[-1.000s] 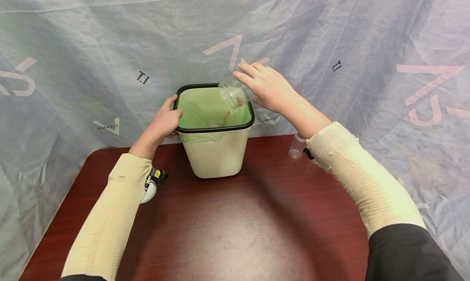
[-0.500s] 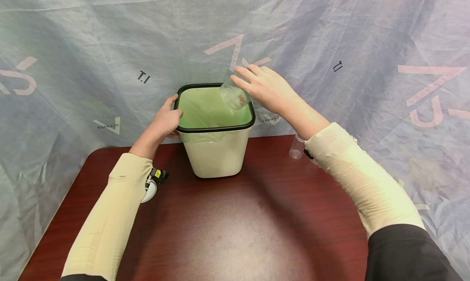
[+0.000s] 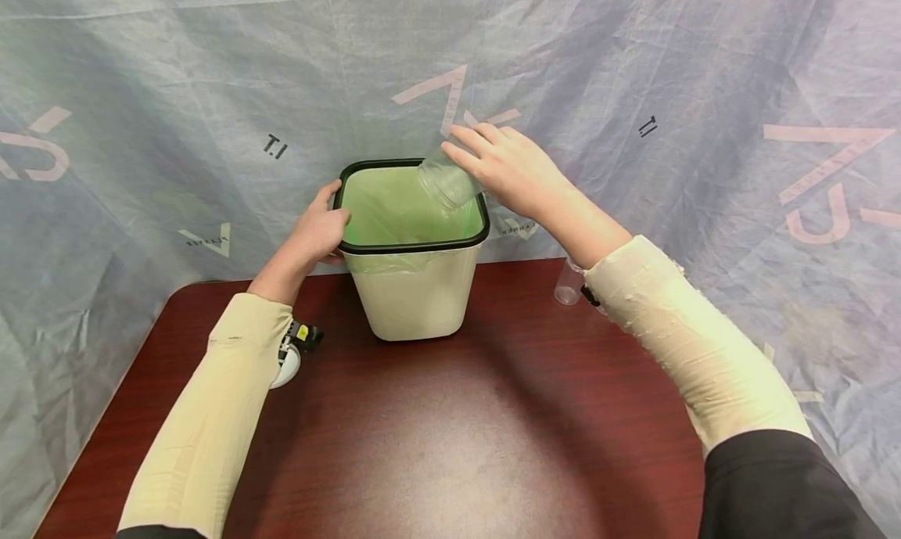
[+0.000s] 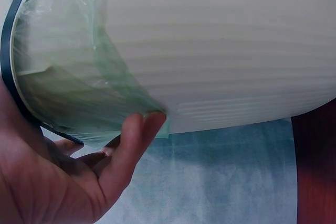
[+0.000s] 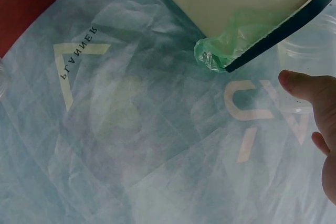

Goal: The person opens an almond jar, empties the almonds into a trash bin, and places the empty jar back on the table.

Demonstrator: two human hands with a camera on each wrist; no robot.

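A white bin [image 3: 415, 296] with a black rim and a green liner [image 3: 394, 206] stands at the back of a dark red table [image 3: 436, 437]. My left hand [image 3: 320, 228] grips the bin's left rim, thumb on top. In the left wrist view its fingers [image 4: 137, 132] press the liner overhang [image 4: 68, 93] under the rim. My right hand [image 3: 496, 163] holds a clear plastic jar [image 3: 446, 183] tilted mouth-down over the bin's far right corner. The jar looks empty. The right wrist view shows the jar [image 5: 310, 51] beside the bin's corner [image 5: 262, 51], with a fingertip [image 5: 304, 85] against it.
A second small clear jar [image 3: 567, 282] stands on the table right of the bin, partly behind my right forearm. A white round object [image 3: 285, 368] lies under my left forearm. A pale blue printed sheet [image 3: 211, 93] hangs close behind the table.
Brown bits that were in the tilted jar and dropping from it have gone into the bin; none show in the jar now. Both hands have stayed almost still.
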